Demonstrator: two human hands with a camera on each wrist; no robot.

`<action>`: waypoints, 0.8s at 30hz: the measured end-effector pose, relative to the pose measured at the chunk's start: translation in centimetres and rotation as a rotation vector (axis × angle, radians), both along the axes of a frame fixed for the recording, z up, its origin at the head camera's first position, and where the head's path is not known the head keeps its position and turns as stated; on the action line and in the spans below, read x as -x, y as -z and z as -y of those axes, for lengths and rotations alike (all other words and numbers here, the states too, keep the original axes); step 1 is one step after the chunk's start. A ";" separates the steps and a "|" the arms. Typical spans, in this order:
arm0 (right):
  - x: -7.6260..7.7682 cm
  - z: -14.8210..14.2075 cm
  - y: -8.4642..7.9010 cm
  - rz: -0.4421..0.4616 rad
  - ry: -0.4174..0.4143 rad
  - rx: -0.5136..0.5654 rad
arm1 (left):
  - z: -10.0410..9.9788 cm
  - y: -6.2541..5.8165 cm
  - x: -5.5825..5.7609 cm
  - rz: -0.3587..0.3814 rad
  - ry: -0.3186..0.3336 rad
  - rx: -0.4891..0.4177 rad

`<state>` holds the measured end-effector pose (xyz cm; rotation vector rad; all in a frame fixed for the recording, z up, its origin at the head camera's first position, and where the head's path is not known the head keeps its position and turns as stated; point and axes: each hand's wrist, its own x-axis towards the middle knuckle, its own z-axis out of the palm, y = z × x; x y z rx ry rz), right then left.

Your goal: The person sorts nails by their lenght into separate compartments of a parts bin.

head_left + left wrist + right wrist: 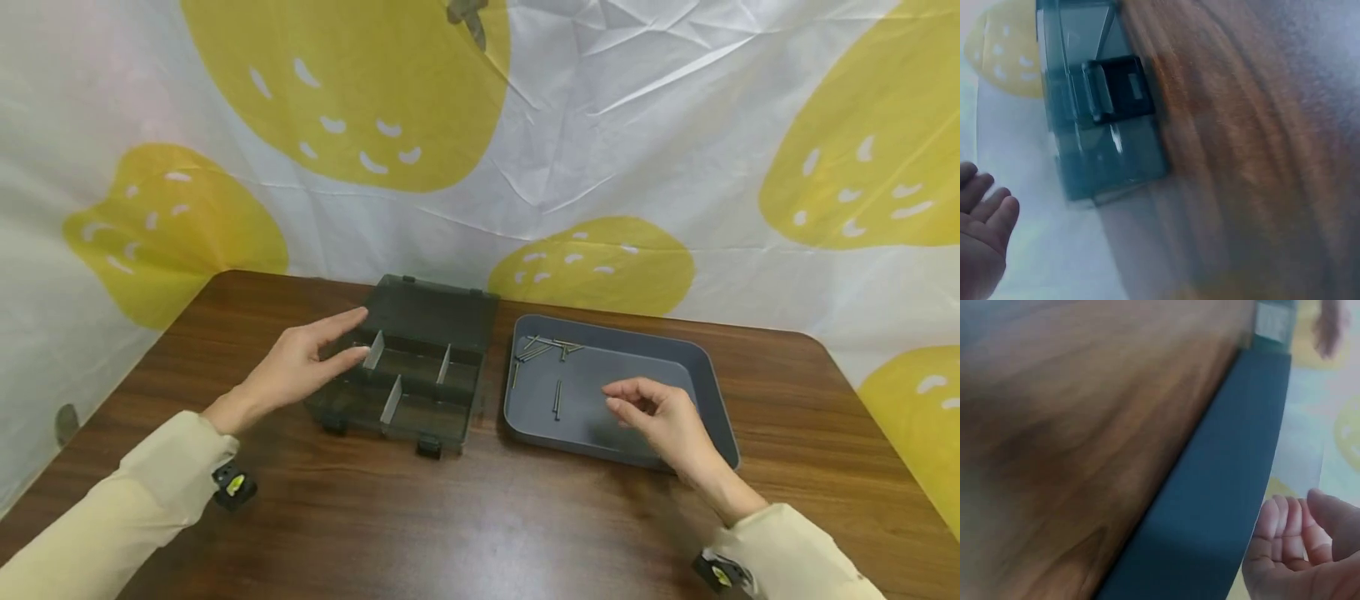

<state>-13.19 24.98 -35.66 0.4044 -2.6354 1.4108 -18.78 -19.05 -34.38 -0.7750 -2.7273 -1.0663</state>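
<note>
A dark translucent compartment box (431,417) lies with its lid (431,312) raised back, and pale dividers part its inside. Over the box's left side hovers my left hand (300,358), its thumb and fingers spread apart and holding nothing. In the left wrist view, a black latch (1119,87) shows on the box's front wall. My right hand (667,421) hangs above the grey tray (622,454), fingers loosely bent, with nothing seen between them. Several thin screws or nails (534,352) lie at the tray's back left; a couple more (557,400) lie nearer its middle.
Box and tray stand side by side on a brown wooden table (480,525), with a narrow gap between them. Behind the table hangs a white cloth (547,142) with yellow fruit prints. Small black wrist cameras (234,486) are strapped at both sleeves.
</note>
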 end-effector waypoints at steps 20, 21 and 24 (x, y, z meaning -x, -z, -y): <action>4.6 2.5 1.4 0.568 0.042 0.224 | 3.2 2.7 0.8 0.468 -0.213 -0.309; 4.7 2.6 1.5 0.570 0.044 0.212 | 3.1 2.8 0.7 0.466 -0.215 -0.304; 4.9 3.1 1.6 0.575 0.049 0.186 | 2.9 3.1 0.6 0.455 -0.221 -0.275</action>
